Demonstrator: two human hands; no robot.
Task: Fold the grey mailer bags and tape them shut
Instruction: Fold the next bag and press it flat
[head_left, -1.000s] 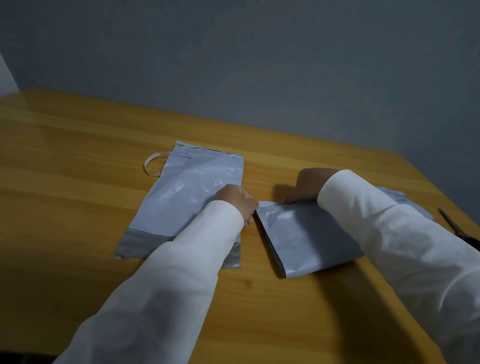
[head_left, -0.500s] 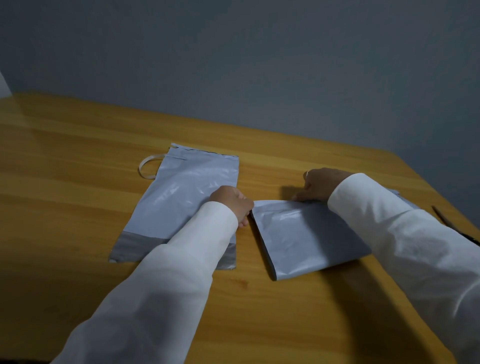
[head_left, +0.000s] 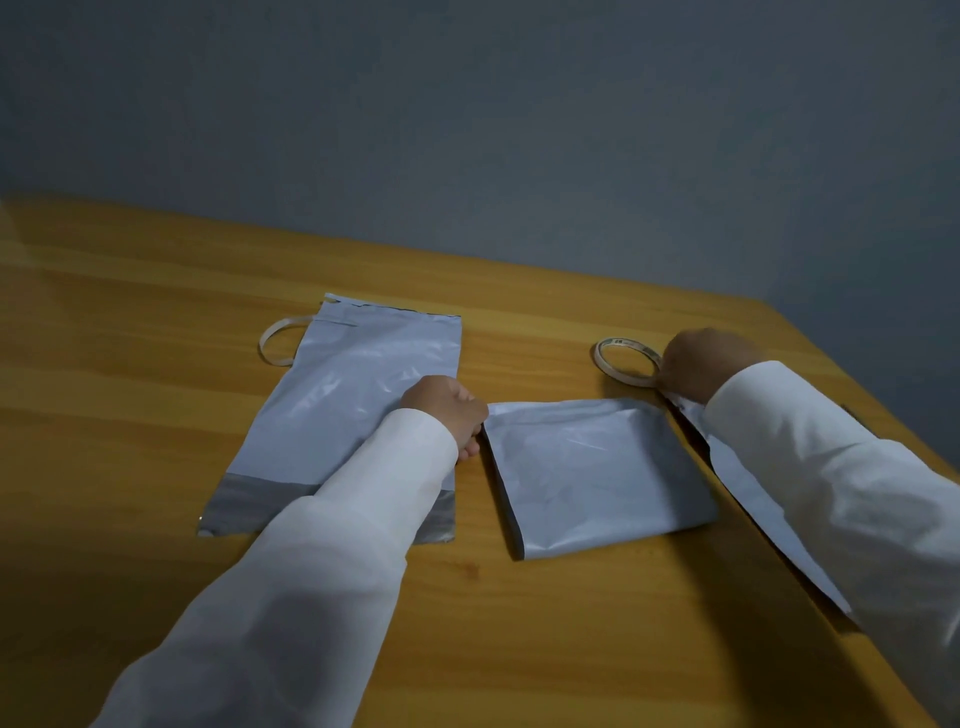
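Observation:
A folded grey mailer bag (head_left: 597, 467) lies in the middle of the wooden table (head_left: 571, 623). My left hand (head_left: 447, 410) is curled at its far left corner and holds the fold down there. A flat, unfolded grey mailer bag (head_left: 353, 395) lies to the left, partly under my left sleeve. Beyond the folded bag sits a roll of tape (head_left: 623, 358). My right hand (head_left: 701, 364) pinches the roll's right rim. A third grey bag (head_left: 753, 499) lies under my right sleeve.
A loose curled strip (head_left: 275, 343) lies by the far left corner of the flat bag. The table's right edge (head_left: 852, 395) runs diagonally close to my right arm. A grey wall stands behind the table.
My right hand left the far edge of the folded bag and moved right and away to the tape roll. My left hand stayed at the bag's corner.

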